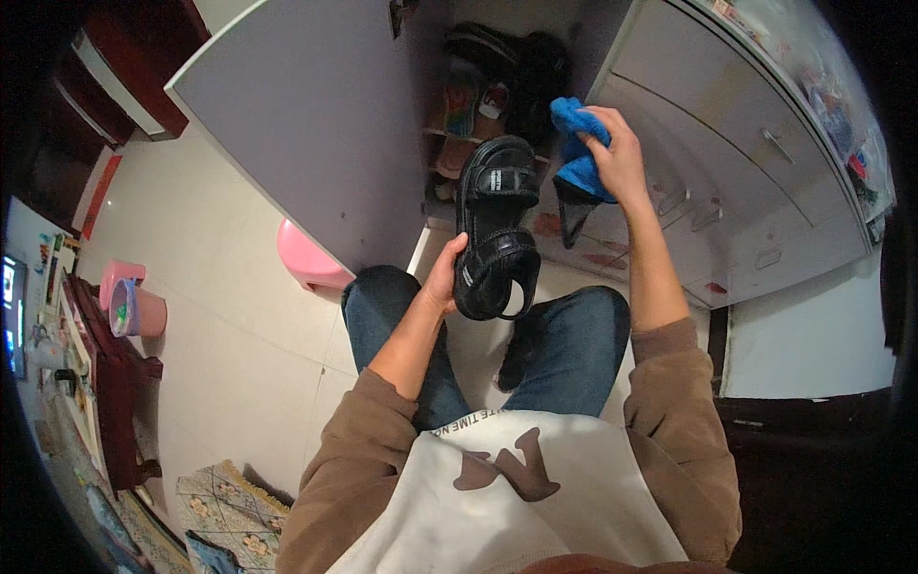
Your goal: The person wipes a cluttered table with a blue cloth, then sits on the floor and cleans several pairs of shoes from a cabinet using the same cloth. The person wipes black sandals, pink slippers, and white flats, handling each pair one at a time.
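My left hand [446,276] grips a black strapped sandal [496,229] by its side near the heel, holding it up over the gap between my knees. Raised to the right of the sandal, my right hand [617,151] is closed on a blue cloth [582,161], which hangs down and has a dark edge. Hand and cloth are apart from the sandal. Behind them more footwear [488,100] lies on the shelves of an open cabinet.
The open cabinet door [308,122] stands left of the sandal, with a pink plastic stool [308,258] partly behind it. Cabinet drawers [717,136] with handles curve along the right. At far left are a pink bin [147,308] and a dark wooden table [107,373].
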Demonstrator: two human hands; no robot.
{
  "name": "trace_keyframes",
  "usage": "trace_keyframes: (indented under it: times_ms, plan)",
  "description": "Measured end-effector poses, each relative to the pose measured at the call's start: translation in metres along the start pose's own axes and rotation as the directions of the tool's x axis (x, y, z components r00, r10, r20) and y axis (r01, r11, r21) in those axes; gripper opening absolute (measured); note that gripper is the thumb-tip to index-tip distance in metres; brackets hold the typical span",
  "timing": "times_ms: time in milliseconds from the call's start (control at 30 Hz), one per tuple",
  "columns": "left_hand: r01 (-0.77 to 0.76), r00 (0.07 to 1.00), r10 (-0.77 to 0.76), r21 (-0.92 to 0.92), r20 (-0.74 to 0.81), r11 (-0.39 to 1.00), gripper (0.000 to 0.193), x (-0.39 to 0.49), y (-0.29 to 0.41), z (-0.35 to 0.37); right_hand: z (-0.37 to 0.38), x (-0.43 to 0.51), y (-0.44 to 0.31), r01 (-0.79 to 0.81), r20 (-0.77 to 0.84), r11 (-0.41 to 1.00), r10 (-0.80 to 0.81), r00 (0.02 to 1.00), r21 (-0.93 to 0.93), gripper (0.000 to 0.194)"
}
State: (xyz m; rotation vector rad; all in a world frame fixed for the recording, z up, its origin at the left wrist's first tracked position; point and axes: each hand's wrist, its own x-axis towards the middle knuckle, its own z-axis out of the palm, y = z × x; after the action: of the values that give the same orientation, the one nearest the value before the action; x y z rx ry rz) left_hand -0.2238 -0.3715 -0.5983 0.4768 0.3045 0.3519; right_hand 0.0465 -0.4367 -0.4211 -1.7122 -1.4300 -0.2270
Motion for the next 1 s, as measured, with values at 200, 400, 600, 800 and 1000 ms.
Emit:
trace_keyframes:
  times_ms: [200, 400, 600, 800, 1000]
  plan:
    - [0.074, 0.997, -0.074, 0.001, -0.034, 0.997, 0.055, 0.001, -0.003, -0.001, 0.015, -0.022, -0.039, 0.224, 0.523, 0.975, -0.183, 0.833, -0.015, 0.037]
    - [-0.005, 0.999, -0.008, 0.293, 0.041, 0.956, 0.062, -0.005, 0.000, 0.010, -0.005, -0.014, -0.022, -0.171, 0.906, 0.985, 0.043, 0.422, 0.034, 0.042]
    - [0.216, 0.976, -0.217, 0.006, 0.012, 0.976, 0.052, 0.000, -0.005, 0.000, 0.012, -0.045, -0.016, 0.142, 0.637, 0.972, -0.230, 0.736, 0.188, 0.049]
    - [0.186, 0.972, -0.143, -0.245, 0.185, 0.951, 0.062, 0.016, -0.009, -0.009, 0.030, -0.037, 0.004, -0.407, 0.121, 0.770, 0.402, 0.908, 0.491, 0.053]
    - [0.172, 0.959, -0.107, -0.238, 0.263, 0.956, 0.062, 0.004, -0.008, 0.002, 0.008, -0.040, -0.064, 0.263, 0.277, 0.963, -0.270, 0.922, 0.063, 0.058]
